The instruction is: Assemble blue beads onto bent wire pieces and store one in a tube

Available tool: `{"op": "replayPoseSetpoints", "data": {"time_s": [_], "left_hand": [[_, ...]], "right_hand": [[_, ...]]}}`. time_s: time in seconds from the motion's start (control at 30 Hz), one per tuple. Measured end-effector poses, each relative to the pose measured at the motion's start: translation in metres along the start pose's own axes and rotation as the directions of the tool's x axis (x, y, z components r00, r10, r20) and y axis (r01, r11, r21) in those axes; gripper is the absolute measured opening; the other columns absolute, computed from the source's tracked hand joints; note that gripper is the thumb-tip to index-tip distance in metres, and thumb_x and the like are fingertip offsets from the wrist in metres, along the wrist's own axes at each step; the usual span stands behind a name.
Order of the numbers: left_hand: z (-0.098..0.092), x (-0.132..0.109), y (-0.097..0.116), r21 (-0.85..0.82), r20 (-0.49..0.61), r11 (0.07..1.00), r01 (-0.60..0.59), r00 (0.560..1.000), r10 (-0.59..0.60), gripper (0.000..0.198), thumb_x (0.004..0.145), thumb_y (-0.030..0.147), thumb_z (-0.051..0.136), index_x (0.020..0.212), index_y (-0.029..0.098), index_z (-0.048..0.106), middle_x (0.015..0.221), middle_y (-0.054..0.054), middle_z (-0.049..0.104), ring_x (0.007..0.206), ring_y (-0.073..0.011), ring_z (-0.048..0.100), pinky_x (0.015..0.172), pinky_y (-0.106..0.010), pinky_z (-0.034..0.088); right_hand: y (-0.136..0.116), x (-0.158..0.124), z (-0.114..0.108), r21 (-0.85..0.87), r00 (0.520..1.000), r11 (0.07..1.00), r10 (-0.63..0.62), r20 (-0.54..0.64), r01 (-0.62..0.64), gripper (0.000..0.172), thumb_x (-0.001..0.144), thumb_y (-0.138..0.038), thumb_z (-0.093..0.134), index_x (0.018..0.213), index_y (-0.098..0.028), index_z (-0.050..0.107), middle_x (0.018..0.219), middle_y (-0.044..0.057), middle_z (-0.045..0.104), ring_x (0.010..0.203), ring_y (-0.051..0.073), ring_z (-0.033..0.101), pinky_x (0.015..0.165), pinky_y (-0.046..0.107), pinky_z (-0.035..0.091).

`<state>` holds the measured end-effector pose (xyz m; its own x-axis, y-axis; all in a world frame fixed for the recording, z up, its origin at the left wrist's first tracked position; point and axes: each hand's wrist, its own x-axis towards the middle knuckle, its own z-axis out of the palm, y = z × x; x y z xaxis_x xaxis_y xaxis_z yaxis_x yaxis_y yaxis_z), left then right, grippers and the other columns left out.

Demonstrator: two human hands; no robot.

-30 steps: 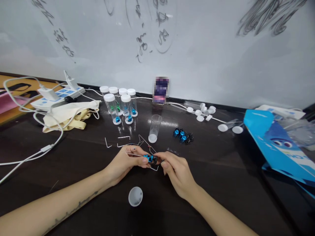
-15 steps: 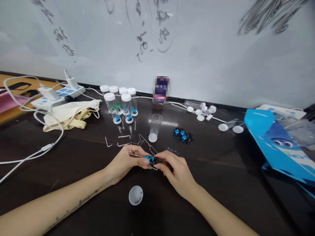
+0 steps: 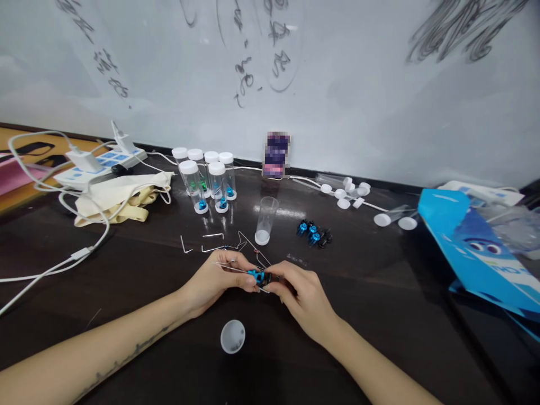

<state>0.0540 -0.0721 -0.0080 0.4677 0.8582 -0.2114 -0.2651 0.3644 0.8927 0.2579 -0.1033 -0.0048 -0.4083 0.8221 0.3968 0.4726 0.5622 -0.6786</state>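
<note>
Left hand point(image 3: 217, 278) and right hand point(image 3: 301, 295) are each closed in a fingertip pinch on the small blue part point(image 3: 259, 276), one per end for steadiness, over the near centre of the table point(image 3: 379, 281); a cap point(image 3: 232, 337) lies nearer.

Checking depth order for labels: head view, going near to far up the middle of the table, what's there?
Loose cap → left hand and right hand, both pinching a small blue part → open tube → card.
</note>
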Motion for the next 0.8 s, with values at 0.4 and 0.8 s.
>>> {"op": "replayPoseSetpoints", "data": {"time_s": [0.4,0.8], "left_hand": [[-0.0016,0.0009,-0.0002,0.006,0.031,1.0,-0.007,1.0,0.007,0.014,0.062,0.01,0.084,0.073,0.013,0.075,0.066,-0.005,0.077,0.059,-0.0128,0.069,0.06,-0.02,0.052],[0.0004,-0.0004,-0.0001,-0.001,-0.01,1.0,-0.015,1.0,0.015,0.016,0.06,0.011,0.085,0.072,0.013,0.075,0.063,-0.004,0.076,0.059,-0.0139,0.069,0.062,-0.022,0.054]], "right_hand": [[0.0006,0.0001,-0.0003,-0.023,1.0,1.0,-0.013,-0.001,0.013,0.014,0.098,-0.028,0.052,0.097,-0.018,0.063,0.079,0.002,0.066,0.066,0.014,0.06,0.063,0.025,0.044],[-0.0036,0.0027,-0.0013,-0.073,0.996,0.995,0.069,0.048,-0.065,0.028,0.1,-0.032,0.044,0.08,-0.018,0.059,0.066,-0.001,0.056,0.059,0.013,0.052,0.057,0.024,0.038]]}}
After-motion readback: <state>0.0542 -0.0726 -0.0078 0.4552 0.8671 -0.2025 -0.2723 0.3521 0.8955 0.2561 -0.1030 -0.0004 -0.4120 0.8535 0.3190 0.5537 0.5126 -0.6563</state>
